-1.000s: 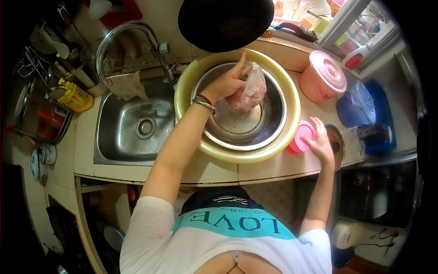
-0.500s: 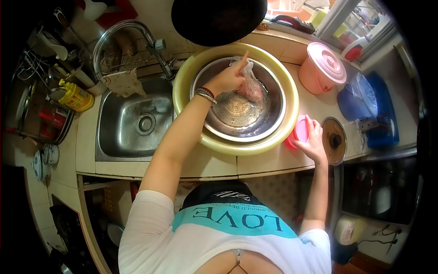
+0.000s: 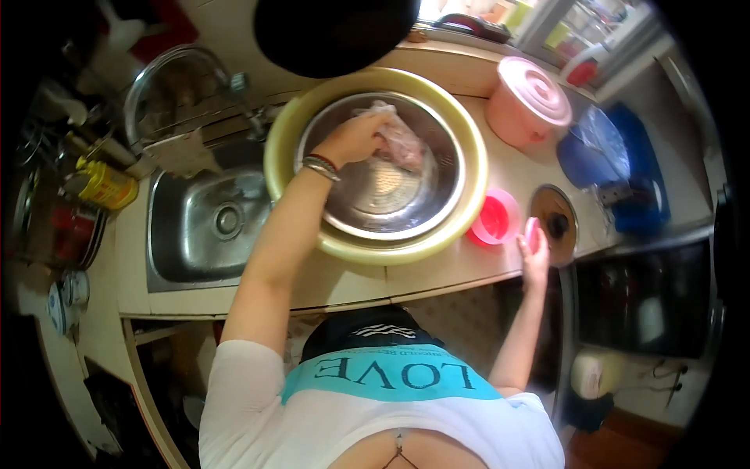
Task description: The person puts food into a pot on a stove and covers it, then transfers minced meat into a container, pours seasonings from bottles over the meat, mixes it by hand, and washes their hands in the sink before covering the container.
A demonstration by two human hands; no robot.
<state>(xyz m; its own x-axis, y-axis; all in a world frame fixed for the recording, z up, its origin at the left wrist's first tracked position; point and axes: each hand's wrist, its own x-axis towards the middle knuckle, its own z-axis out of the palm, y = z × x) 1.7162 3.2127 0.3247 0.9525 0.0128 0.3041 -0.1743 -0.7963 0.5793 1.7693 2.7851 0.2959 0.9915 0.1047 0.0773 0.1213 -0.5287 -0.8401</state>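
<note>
My left hand (image 3: 355, 141), with bracelets at the wrist, reaches over a steel bowl (image 3: 319, 191). Its fingers are closed on a clear plastic bag of pinkish raw meat (image 3: 404, 147), which hangs over the bowl. The bowl sits inside a wide yellow basin (image 3: 469, 168). Right of the basin, my right hand (image 3: 536, 256) grips a pink lid (image 3: 532, 233) tilted on edge. Beside that hand stands a small pink container (image 3: 497, 217), uncovered, its bright pink inside showing.
A steel sink (image 3: 176, 258) with a faucet (image 3: 156, 62) lies left. A pink lidded bucket (image 3: 531, 102), a blue container (image 3: 590, 156) and a glass pot lid (image 3: 566, 203) are on the right. A dark pan (image 3: 336, 31) hangs behind the basin. A yellow bottle (image 3: 109, 186) stands far left.
My right hand has lifted the pink lid off the small container and moved it right and toward me. My left fingers have curled closer around the bag. The whole view has shifted slightly.
</note>
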